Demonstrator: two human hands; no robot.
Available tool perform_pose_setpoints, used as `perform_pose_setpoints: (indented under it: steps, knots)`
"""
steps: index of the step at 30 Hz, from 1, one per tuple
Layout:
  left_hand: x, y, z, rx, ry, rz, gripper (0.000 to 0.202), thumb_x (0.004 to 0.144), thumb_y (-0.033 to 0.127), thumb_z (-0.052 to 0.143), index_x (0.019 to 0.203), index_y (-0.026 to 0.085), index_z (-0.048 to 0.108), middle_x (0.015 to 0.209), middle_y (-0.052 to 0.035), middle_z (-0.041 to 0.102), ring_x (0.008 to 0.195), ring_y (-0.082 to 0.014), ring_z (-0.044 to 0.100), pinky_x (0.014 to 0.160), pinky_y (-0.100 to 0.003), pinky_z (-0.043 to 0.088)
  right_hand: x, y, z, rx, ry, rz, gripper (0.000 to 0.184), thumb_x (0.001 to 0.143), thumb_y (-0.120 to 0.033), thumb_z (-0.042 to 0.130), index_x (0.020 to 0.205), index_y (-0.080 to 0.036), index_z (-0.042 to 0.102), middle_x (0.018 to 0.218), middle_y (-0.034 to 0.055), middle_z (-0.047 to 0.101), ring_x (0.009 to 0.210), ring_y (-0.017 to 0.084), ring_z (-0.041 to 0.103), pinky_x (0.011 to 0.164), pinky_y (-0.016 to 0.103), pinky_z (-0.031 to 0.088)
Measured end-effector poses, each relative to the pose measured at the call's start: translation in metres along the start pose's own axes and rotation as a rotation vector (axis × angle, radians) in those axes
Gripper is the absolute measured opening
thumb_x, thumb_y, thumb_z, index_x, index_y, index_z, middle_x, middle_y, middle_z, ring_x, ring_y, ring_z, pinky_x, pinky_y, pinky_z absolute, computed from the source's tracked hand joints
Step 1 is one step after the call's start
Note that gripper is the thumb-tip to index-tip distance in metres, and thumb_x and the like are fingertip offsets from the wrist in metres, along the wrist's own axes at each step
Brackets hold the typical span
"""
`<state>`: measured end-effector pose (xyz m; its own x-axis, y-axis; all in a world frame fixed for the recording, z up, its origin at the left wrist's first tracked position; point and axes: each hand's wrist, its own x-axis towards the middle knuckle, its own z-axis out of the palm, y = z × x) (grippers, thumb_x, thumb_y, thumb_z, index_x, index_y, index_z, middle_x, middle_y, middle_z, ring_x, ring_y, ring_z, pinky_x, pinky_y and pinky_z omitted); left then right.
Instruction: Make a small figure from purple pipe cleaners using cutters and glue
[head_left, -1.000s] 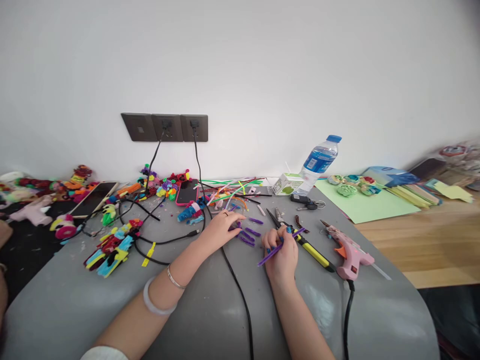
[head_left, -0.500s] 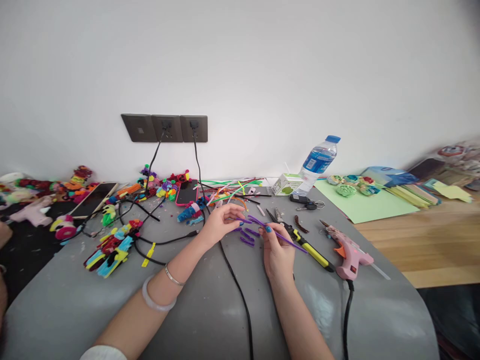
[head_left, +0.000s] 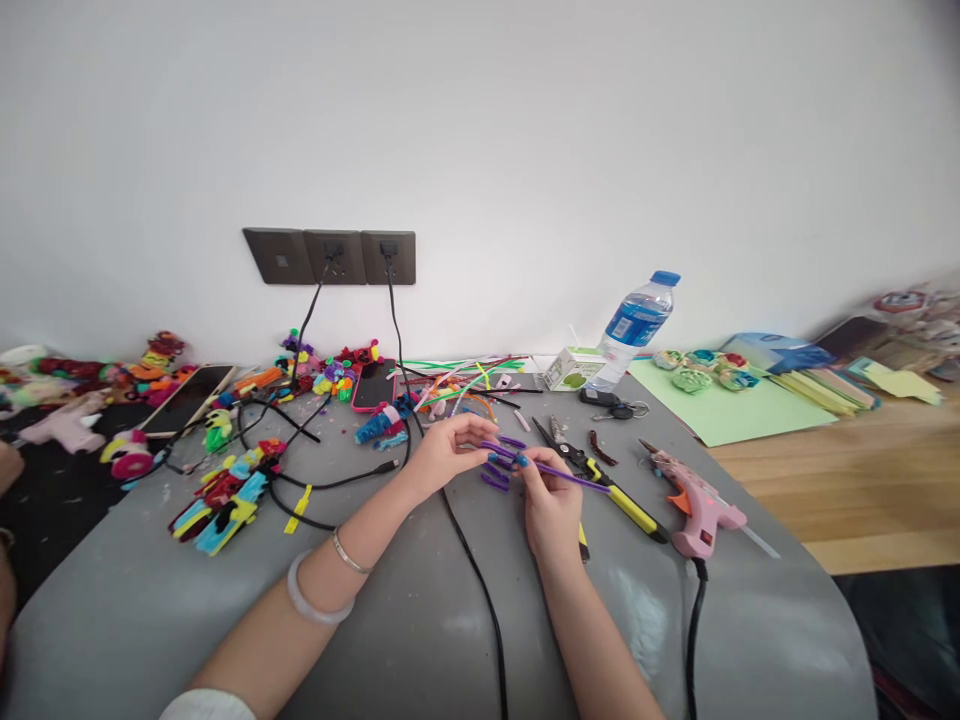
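Grey tabletop meets a white wall on my feed. I see the right hand pinching a long purple stem, which slants toward yellow-handled pliers. Left-hand fingers curl narrowly at its other end; I cannot tell whether they grip. Short purple pieces lie near both.

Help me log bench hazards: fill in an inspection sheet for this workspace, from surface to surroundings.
Surface: grey table, crowded along its back.
Work things: purple strand held; short purple pieces below.
Clutter: yellow-handled tool, right-side glue gun, bottle, keys.
Grips: right grip closed on the strand; left grip near its other end, hold unclear.
Cables: black cable crosses the table; glue gun cord at right.
Surroundings: white wall with sockets.
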<state>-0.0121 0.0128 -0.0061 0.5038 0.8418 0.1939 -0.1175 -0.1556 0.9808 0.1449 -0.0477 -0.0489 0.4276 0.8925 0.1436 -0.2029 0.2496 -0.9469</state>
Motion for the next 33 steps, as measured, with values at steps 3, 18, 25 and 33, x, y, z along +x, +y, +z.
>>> perform_pose_setpoints:
  steps: [3,18,25,33]
  knots:
    - [0.0007,-0.0015,-0.0001,0.001,0.009,0.016,0.026,0.074,0.017,0.074,0.098,0.014,0.068,0.099,-0.0085,0.070,0.091,-0.0172,0.067,0.087,-0.031,0.054,-0.0002,-0.0014,0.0012,-0.012,-0.006,-0.012,0.026,0.075,-0.042,0.077,0.078,-0.019,0.065,0.070,-0.0018,0.062,0.063,0.013,0.056,0.060,0.024,0.042]
    - [-0.0002,-0.0010,-0.0007,-0.031,-0.011,-0.021,0.028,0.071,0.029,0.079,0.093,0.014,0.069,0.098,-0.0079,0.069,0.087,-0.0173,0.068,0.080,-0.029,0.056,-0.0014,-0.0054,0.0033,-0.021,-0.021,0.002,0.029,0.074,-0.044,0.076,0.074,-0.020,0.059,0.062,-0.0024,0.062,0.055,0.013,0.054,0.057,0.025,0.043]
    - [0.0003,0.0010,-0.0001,-0.129,0.011,-0.102,0.030,0.067,0.033,0.083,0.085,0.014,0.068,0.084,-0.0042,0.070,0.077,-0.0159,0.069,0.074,-0.028,0.057,-0.0018,-0.0042,0.0020,0.024,-0.027,0.004,0.031,0.075,-0.046,0.076,0.075,-0.020,0.058,0.061,-0.0035,0.060,0.055,0.012,0.053,0.058,0.023,0.042]
    - [0.0002,0.0054,-0.0004,-0.183,0.031,-0.136,0.039,0.068,0.044,0.083,0.084,0.013,0.065,0.080,-0.0052,0.071,0.076,-0.0183,0.073,0.068,-0.026,0.058,-0.0019,-0.0043,0.0025,0.014,-0.034,-0.050,0.024,0.075,-0.040,0.077,0.082,-0.020,0.067,0.078,0.0005,0.065,0.068,0.015,0.057,0.064,0.026,0.044]
